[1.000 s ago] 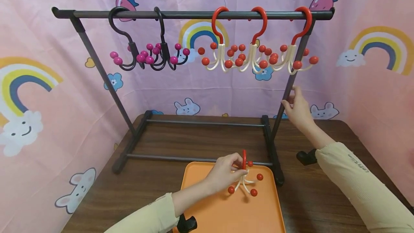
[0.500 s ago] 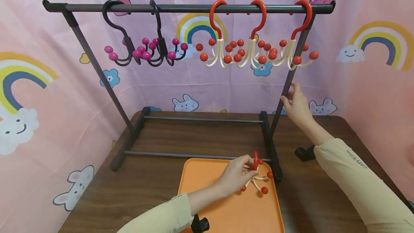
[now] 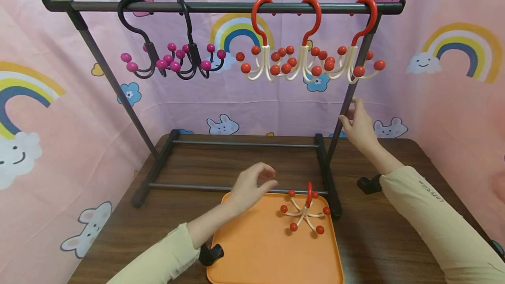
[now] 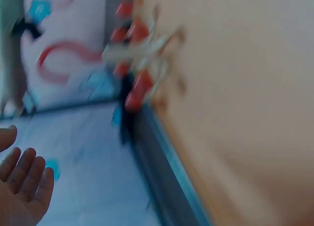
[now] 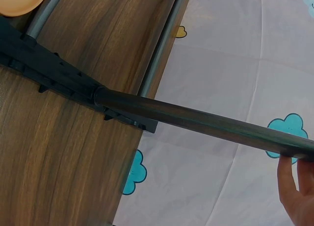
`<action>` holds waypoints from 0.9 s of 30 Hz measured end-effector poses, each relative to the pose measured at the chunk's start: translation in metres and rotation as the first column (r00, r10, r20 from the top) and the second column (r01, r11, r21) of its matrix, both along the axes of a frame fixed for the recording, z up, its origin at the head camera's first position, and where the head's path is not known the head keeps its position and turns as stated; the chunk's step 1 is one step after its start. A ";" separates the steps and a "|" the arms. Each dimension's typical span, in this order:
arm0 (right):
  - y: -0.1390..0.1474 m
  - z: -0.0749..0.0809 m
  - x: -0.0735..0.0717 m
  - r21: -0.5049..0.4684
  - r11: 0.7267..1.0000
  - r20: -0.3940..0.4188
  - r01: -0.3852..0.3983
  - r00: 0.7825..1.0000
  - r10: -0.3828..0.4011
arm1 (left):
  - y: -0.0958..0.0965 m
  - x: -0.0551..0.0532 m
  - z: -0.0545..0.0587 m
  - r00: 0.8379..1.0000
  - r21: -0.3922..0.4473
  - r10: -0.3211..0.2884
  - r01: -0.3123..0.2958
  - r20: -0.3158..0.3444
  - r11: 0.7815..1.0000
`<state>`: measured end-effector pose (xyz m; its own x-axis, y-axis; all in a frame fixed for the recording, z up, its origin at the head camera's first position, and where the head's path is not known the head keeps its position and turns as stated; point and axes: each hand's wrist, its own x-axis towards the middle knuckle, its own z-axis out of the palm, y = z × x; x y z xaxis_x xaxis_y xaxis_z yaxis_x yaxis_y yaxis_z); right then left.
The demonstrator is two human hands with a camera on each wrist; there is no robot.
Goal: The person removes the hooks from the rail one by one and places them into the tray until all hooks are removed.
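Note:
My left hand [image 3: 250, 187] hovers above the left part of an orange tray [image 3: 276, 257], fingers loosely bent and holding nothing. In the left wrist view the hand [image 4: 27, 189] shows an open palm. Right of it, a red-and-cream multi-prong hanger hook [image 3: 309, 196] with red ball tips stands on the tray, its red hook upward. My right hand [image 3: 360, 128] grips the slanted right post [image 3: 350, 89] of a dark rack between thumb and fingers. The right wrist view shows fingertips [image 5: 285, 174] against that post [image 5: 206, 120]; the rest is cut off.
On the rack's top bar [image 3: 225, 8] hang two black hooks [image 3: 193, 56] with magenta balls at left and three red-and-cream hooks [image 3: 304, 56] toward the right. The rack's feet [image 3: 329, 179] stand on a brown wooden table [image 3: 110, 244]. Patterned cloth [image 3: 244, 95] surrounds it.
My left hand carried the red-and-cream hook slightly right over the tray, let go of it, and moved away left. My right hand keeps its hold on the post. The head view has shifted slightly.

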<state>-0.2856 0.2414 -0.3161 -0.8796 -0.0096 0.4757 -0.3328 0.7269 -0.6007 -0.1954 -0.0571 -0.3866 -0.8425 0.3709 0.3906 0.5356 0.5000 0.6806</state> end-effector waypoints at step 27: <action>0.000 0.001 0.001 0.002 1.000 0.020 0.003 1.000 -0.003 | -0.151 -0.038 0.209 0.700 0.326 0.626 -0.536 -0.345 0.779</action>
